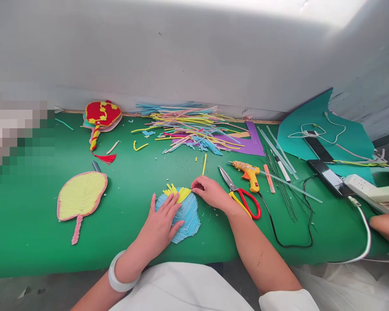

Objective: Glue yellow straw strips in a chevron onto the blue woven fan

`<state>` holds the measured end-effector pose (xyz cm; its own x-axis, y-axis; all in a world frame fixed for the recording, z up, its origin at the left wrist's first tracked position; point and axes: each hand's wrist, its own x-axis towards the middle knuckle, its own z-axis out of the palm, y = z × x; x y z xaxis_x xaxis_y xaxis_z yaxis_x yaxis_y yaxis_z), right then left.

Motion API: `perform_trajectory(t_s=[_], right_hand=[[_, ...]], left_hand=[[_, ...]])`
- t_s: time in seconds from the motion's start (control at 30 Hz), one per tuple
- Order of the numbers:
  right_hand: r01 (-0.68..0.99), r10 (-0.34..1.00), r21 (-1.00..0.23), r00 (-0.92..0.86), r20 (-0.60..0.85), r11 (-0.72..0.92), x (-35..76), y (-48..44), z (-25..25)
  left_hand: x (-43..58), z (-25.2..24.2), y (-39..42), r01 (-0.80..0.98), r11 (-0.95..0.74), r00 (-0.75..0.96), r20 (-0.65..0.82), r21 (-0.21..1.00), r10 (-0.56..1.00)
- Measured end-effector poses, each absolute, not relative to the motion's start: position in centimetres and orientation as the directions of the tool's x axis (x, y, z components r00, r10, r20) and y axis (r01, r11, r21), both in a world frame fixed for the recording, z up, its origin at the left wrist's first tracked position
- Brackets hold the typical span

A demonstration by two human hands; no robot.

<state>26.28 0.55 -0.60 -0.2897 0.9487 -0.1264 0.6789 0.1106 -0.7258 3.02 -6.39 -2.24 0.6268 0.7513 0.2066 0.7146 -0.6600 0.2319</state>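
My left hand [164, 220] lies flat with spread fingers on a rounded blue panel [187, 216] made of pipe cleaner strips in a chevron pattern. Short yellow pipe cleaner pieces [184, 194] fan out along the panel's upper edge, partly under my left fingertips. At the panel's upper right, my right hand [209, 191] is closed in a pinch, its fingertips at the end of a yellow piece, mostly hidden. A longer yellow pipe cleaner [204, 164] extends upward just behind the right hand; whether it touches the hand is unclear.
Scissors [240, 194], a yellow glue gun [251, 175] and glue sticks [280, 151] lie to the right, near a phone [330, 178] and power strip [369, 192]. Pipe cleaners [188, 125] are heaped behind. Leftward are a yellow fan [81, 196] and a red fan [102, 114]. Another person's arm [387, 226] shows at right.
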Motion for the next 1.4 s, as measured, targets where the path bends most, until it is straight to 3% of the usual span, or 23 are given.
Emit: perform_trajectory(t_s=[1.4], right_hand=[[0.663,0.943,-0.741,-0.303,-0.138,0.105,26.25,0.5,-0.48]], left_hand=[[3.09,-2.54,-6.44,0.728,-0.665,0.632,0.211,0.169,0.745]])
